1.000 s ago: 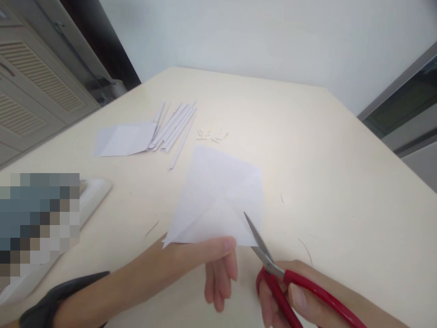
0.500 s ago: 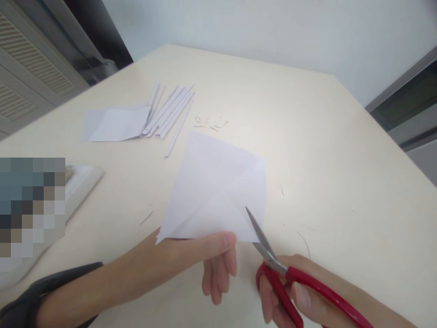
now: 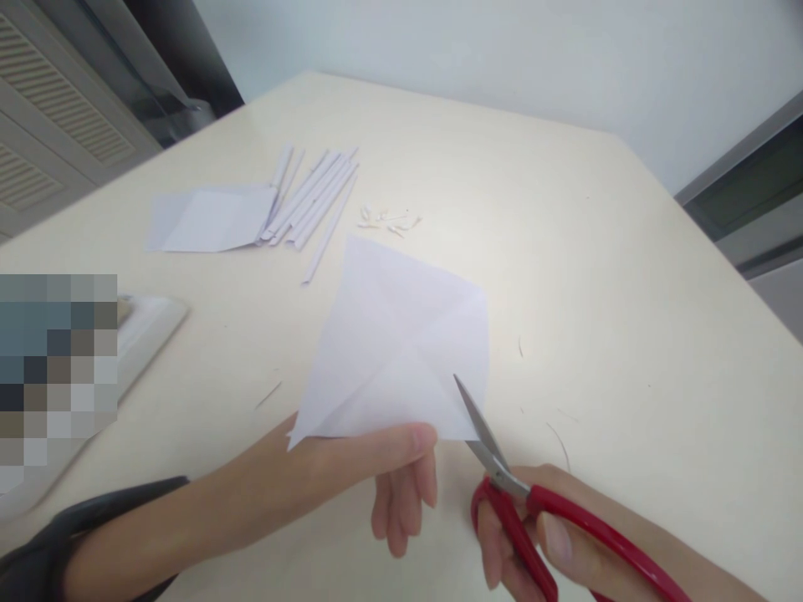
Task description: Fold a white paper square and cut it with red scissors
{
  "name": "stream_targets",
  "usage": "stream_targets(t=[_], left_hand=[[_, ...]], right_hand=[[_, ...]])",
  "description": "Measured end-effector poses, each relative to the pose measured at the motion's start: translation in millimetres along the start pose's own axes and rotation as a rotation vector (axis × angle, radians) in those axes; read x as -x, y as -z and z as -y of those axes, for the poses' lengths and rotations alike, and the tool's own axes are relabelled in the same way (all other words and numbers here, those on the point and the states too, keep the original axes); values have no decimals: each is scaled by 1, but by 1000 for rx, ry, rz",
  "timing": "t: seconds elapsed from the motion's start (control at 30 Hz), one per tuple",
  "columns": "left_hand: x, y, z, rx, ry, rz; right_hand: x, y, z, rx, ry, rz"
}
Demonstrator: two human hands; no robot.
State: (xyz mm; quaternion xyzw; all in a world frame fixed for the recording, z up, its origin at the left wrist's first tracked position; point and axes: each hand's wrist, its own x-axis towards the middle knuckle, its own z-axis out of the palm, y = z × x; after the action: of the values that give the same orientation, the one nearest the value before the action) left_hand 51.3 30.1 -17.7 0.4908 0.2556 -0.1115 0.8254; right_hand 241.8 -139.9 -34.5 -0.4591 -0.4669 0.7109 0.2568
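Scissors w/ red handles & steel blades (image 3: pixel 500 477): R hand (image 3: pixel 568 553) fingers gripping handles, blades parted astride nr right corner of squarish white creased paper (image 3: pixel 395 334). L hand (image 3: pixel 376 451) fingers pinch its nr edge above cream table (image 3: pixel 565 251). Risk: sheet poss. twists btwn blades, b/c gripped one side only.

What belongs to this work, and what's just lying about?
In use:
creased white paper sheet in left hand
red-handled metal scissors in right hand

Apparently lying about:
thin white paper rolls
flat white paper sheets
small whitish scraps
partly blurred white object
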Motion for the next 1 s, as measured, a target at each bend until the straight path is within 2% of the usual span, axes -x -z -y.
stream_targets(t=[0.23, 0.57, 0.8, 1.0], left_hand=[[0, -1, 12, -53, -79, -56], [0, -2, 10, -39, -61, -51], [-2, -1, 14, -50, -98, -40], [1, -3, 6, -51, -16, -62]], right_hand=[[-2, -1, 3, 15, 9, -17], [-1, -6, -1, 14, -6, -70], [0, -10, 1, 5, -24, -101], [-1, -6, 0, -8, -23, -120]])
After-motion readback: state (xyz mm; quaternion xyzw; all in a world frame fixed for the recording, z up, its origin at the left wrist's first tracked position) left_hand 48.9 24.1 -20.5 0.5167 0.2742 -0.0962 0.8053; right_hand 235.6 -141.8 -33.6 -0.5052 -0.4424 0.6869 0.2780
